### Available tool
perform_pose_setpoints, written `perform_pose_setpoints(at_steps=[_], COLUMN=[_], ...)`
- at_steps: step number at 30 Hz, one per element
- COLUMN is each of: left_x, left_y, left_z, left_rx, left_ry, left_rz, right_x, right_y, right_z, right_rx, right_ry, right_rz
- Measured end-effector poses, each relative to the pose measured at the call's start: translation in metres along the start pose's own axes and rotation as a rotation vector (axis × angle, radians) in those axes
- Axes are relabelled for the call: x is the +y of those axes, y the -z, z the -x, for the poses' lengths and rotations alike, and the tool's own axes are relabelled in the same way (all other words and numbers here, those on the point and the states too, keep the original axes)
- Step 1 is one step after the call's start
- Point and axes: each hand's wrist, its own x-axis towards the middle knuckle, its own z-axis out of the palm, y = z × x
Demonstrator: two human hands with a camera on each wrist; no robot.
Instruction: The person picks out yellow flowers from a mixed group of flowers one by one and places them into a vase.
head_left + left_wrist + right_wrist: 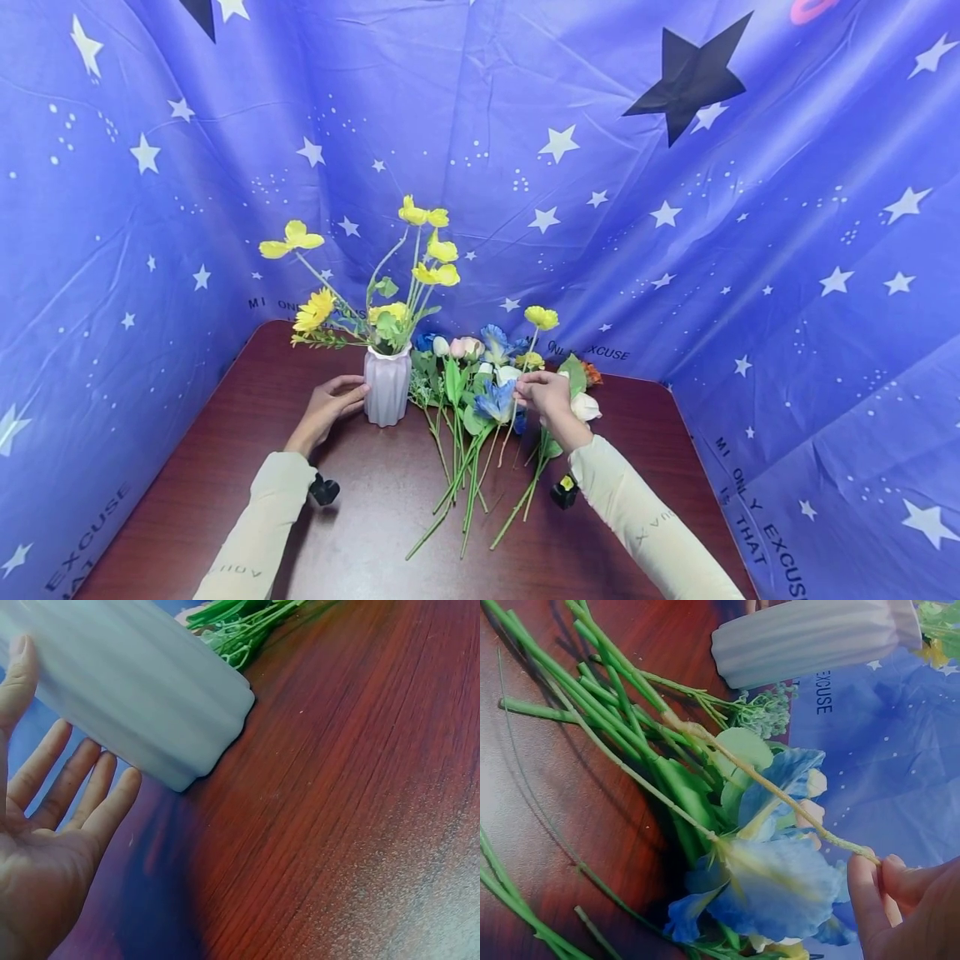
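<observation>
A pale ribbed vase (387,387) stands upright on the table, holding several yellow flowers (442,275) on tall stems. My left hand (330,408) is at the vase's left side; in the left wrist view its fingers (112,799) are extended with the fingertips right at the wall. To the right of the vase, my right hand (551,398) pinches the thin stem (780,796) of a yellow flower (542,317) between thumb and fingers. The bloom is above the hand, and the stem's lower part passes over a blue iris-like flower (769,881).
Loose artificial flowers lie right of the vase, with white blooms (585,407), an orange bloom (592,374) and green stems (468,492) pointing toward me. The brown table (360,517) is bordered by purple star-patterned cloth (487,100).
</observation>
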Motion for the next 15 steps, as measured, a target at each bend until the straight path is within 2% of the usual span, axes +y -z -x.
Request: perform_pose_setpoints(at_steps=[8, 15], left_x=[-0.001, -0.001], left_y=[-0.003, -0.004], left_z=[0.000, -0.001], left_rx=[0.028, 0.030], left_ry=[0.001, 0.005], left_rz=[0.020, 0.019], right_x=[-0.008, -0.022], right_y=[-0.010, -0.018], right_z=[0.006, 0.014], right_rx=[-0.005, -0.023], right_ry=[0.126, 0.195], right_rz=[-0.038, -0.057])
